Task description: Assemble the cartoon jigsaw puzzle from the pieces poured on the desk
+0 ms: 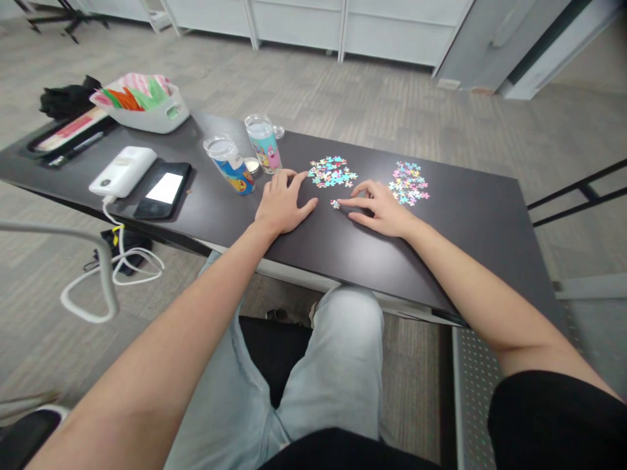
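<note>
My left hand (283,203) rests flat on the dark table with its fingers spread, holding nothing. Its fingertips point toward a pile of jigsaw pieces (332,172), mostly light blue with some red and white. A single jigsaw piece (335,204) lies in front of that pile, between my hands. The index fingertip of my right hand (379,209) is at this piece's right edge; whether it touches cannot be made out. That hand's fingers are apart. Just beyond it lies a second pile of jigsaw pieces (409,184), in pink, yellow and blue.
Two printed clear cups (230,166) (264,145) stand left of the piles, near a small round lid (251,164). Farther left are a phone (164,190), a white power bank (124,171) with a cable (120,251), and a white basket (147,119). The table's front edge (323,274) runs above my knees.
</note>
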`<control>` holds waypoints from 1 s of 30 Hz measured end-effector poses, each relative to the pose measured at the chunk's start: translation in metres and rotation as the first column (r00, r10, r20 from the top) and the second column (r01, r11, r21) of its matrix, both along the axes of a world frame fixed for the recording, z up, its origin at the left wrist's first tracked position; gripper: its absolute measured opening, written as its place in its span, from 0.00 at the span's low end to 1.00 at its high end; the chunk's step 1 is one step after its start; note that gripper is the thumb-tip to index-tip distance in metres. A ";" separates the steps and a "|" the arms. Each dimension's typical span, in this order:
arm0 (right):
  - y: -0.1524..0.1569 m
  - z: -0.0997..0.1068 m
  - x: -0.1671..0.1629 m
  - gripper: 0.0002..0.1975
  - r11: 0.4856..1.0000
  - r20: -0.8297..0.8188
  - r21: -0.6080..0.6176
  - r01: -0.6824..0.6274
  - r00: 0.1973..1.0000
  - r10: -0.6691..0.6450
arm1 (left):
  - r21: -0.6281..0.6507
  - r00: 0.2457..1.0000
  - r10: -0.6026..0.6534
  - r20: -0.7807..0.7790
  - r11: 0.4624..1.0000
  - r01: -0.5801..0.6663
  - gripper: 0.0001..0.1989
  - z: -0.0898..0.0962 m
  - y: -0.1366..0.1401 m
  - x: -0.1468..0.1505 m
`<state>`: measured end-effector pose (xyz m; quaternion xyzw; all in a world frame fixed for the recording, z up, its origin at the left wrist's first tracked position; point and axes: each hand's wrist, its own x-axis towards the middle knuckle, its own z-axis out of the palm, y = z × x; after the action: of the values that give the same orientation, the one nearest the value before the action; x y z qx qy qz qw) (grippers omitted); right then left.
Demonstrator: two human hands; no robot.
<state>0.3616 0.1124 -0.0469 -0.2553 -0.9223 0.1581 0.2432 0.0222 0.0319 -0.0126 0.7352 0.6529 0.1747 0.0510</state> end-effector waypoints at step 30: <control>-0.003 0.004 0.000 0.23 1.000 0.042 -0.017 -0.005 0.999 0.006 | -0.012 0.965 -0.258 0.038 0.966 0.258 0.40 0.001 0.006 -0.003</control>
<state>0.3620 0.1090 -0.0430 -0.2579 -0.9266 0.1611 0.2212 0.0196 0.0377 -0.0118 0.8103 0.5520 0.1744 0.0910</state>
